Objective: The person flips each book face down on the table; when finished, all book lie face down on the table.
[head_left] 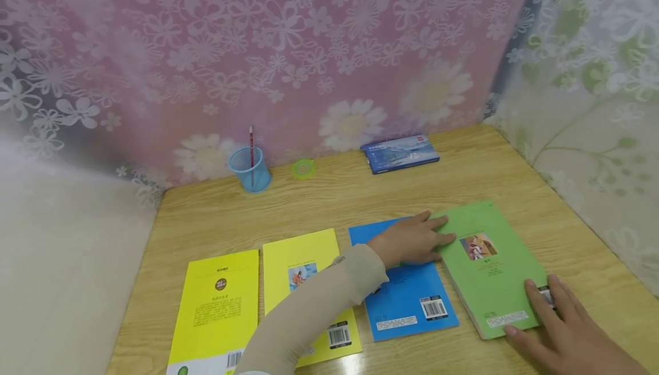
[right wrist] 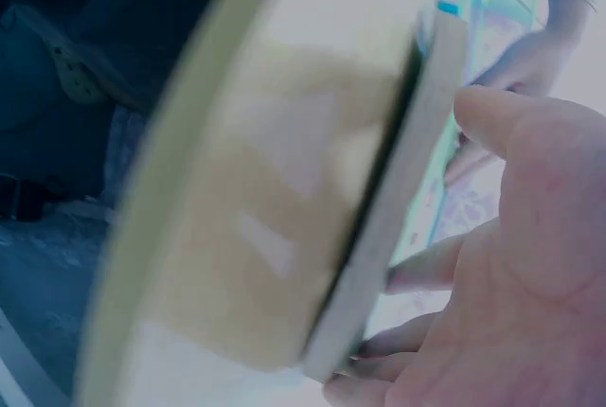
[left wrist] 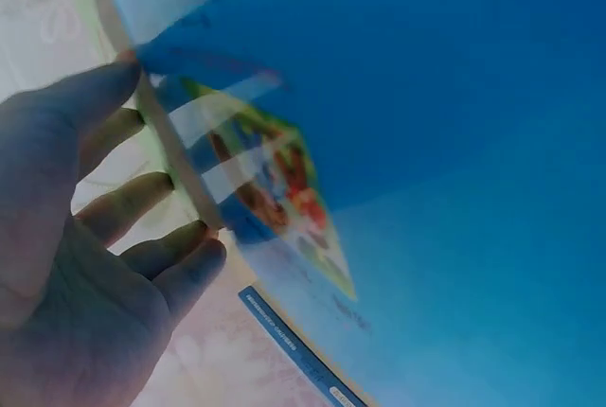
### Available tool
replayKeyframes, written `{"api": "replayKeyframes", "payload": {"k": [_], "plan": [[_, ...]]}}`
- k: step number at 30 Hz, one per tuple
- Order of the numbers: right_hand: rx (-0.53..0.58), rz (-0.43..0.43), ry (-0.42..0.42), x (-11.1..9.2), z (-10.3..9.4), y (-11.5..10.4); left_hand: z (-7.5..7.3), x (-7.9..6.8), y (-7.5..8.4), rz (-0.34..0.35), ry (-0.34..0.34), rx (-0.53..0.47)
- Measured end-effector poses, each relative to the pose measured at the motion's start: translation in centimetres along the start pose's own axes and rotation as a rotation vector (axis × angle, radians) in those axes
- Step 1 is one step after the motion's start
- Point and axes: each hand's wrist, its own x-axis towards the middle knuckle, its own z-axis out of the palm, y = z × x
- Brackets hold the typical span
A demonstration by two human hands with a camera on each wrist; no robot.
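A green book (head_left: 494, 283) lies slightly slanted at the right, with a small picture and a white label on its cover. My left hand (head_left: 412, 240) reaches over a blue book (head_left: 407, 300), its fingers touching the green book's left edge and cover. In the left wrist view, the fingertips rest along that book's pale page edge (left wrist: 180, 156). My right hand (head_left: 571, 329) is at the near right corner of the green book, its extended fingers over the cover and its thumb by the near edge. The right wrist view shows the fingertips along the book's edge (right wrist: 388, 199).
Two yellow books (head_left: 218, 306) (head_left: 304, 243) lie left of the blue one, the second partly under my left sleeve. Along the back stand a blue mesh cup (head_left: 259, 178) with a pencil (head_left: 251, 146), a green tape roll (head_left: 303, 168) and a flat blue box (head_left: 401, 155). Floral curtains surround the table.
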Motion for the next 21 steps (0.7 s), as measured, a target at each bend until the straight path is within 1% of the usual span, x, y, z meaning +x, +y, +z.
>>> {"api": "replayKeyframes", "payload": {"k": [1, 2, 3, 5, 6, 9, 10, 11, 13, 14, 16, 18, 21], "plan": [[0.047, 0.055, -0.024, 0.5, -0.4, 0.0, -0.1, -0.1, 0.0, -0.004, -0.002, 0.011], [0.069, 0.064, -0.029, 0.9, -0.8, 0.2, -0.2, -0.3, 0.0, -0.007, 0.001, 0.017], [0.108, 0.135, -0.031, 1.5, -1.2, 0.3, -0.3, -0.5, -0.1, -0.012, 0.010, 0.013], [0.145, 0.198, -0.015, 2.7, -2.0, 0.4, -0.6, -1.0, -0.4, -0.020, 0.037, 0.002], [0.165, 0.251, -0.024, 3.3, -2.5, 0.2, -0.7, -1.4, -0.6, -0.023, 0.054, -0.003], [0.121, 0.176, 0.053, 4.8, -3.6, 0.2, -1.1, -2.7, -1.3, -0.035, 0.110, -0.024], [0.112, 0.160, 0.056, 5.4, -4.1, 0.1, -1.3, -3.2, -1.6, -0.039, 0.130, -0.024], [0.115, 0.163, 0.047, 6.0, -4.6, 0.0, -1.4, -3.8, -1.9, -0.044, 0.151, -0.020], [0.094, 0.134, 0.038, 7.1, -5.6, 0.0, -1.6, -5.1, -2.5, -0.050, 0.190, -0.014], [0.097, 0.131, 0.021, 7.7, -6.0, 0.0, -1.8, -5.8, -2.8, -0.054, 0.206, -0.014], [0.095, 0.123, -0.010, 8.8, -6.9, 0.0, -2.0, -7.2, -3.5, -0.063, 0.227, -0.037], [0.099, 0.118, -0.040, 9.9, -7.6, -0.1, -2.4, -8.6, -4.2, -0.077, 0.233, -0.077], [0.104, 0.090, -0.077, 11.5, -8.4, -0.1, -3.2, -10.9, -5.2, -0.121, 0.215, -0.144]]}}
